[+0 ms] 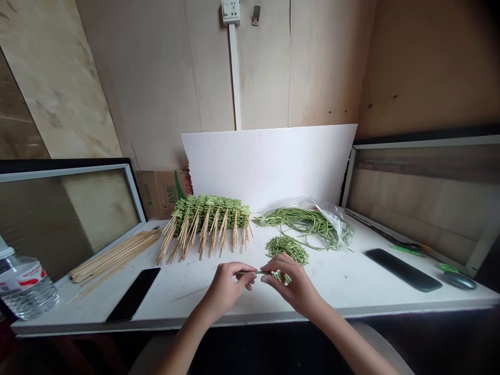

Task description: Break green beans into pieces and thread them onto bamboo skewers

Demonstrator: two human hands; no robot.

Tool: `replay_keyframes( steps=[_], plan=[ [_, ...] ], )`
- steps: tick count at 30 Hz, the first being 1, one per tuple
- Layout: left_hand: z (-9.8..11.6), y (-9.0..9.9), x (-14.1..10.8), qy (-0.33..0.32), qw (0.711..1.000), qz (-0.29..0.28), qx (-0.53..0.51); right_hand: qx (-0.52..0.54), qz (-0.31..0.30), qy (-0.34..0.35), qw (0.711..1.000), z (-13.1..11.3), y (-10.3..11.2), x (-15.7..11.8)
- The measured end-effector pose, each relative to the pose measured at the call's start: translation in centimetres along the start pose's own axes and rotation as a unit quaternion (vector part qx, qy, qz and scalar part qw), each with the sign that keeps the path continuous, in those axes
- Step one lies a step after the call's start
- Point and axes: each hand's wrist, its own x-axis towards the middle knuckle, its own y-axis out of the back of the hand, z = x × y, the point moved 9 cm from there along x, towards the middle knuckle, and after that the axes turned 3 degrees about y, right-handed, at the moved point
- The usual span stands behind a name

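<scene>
Over the front part of the white table, my left hand (228, 285) and my right hand (291, 284) face each other, fingertips pinched on a thin piece of green bean (257, 272) stretched between them. Just beyond my right hand lies a small heap of cut green bean pieces (288, 249), partly hidden by that hand. A single bamboo skewer (189, 295) rests on the table left of my left hand. Farther back, several rows of skewered green beans (213, 211) are stacked, their bare stick ends pointing toward me.
Loose bamboo skewers (117, 254), a black phone (133, 295) and a water bottle (29, 286) are on the left. Long green beans (300, 221) spill from a clear plastic bag (338, 224) at the back right. A dark, flat, elongated object (403, 270) and a mouse (460, 280) lie on the right.
</scene>
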Motion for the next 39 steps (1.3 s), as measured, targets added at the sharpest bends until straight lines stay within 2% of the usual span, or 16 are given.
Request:
replay_keyframes(
  steps=[4,12,15,17,20,23,26,28,30,34,39],
  plan=[
    [1.9,0.0,-0.6,-0.065,0.995,0.034,0.065,0.000,0.015,0.022,1.000,-0.8,-0.2,-0.1],
    [3.9,-1.4,-1.6,-0.158,0.970,0.054,0.179,-0.001,0.044,0.036,0.998,-1.8,-1.3,-0.9],
    [3.9,-1.4,-1.5,-0.174,0.962,0.059,0.201,0.024,0.032,0.029,0.999,-1.9,-1.5,-0.8],
    [3.1,-0.5,-1.1,-0.165,0.961,0.076,0.208,0.040,0.031,0.022,0.998,-1.5,-0.9,-0.5],
    [1.0,1.8,0.1,-0.125,0.966,0.114,0.195,0.032,0.050,-0.009,0.998,0.3,1.3,0.1],
    [-1.6,2.7,1.0,-0.056,0.986,0.091,0.129,-0.080,0.058,-0.088,0.991,4.2,4.0,0.1],
    [-2.9,1.9,1.2,-0.009,0.995,0.052,0.089,-0.203,0.042,-0.198,0.958,9.0,5.9,-1.2],
    [-3.2,1.1,1.0,0.005,0.995,0.034,0.093,-0.224,-0.005,-0.273,0.936,12.0,5.6,-2.6],
    [-3.0,0.6,0.8,0.002,0.994,0.026,0.108,-0.238,-0.038,-0.318,0.917,13.9,4.9,-3.8],
    [-2.2,0.4,0.4,-0.027,0.991,0.024,0.131,-0.272,-0.050,-0.335,0.901,15.1,4.2,-4.6],
    [-2.4,0.0,0.3,-0.015,0.990,-0.006,0.139,-0.212,-0.015,-0.315,0.925,15.0,4.4,-4.2]
  ],
)
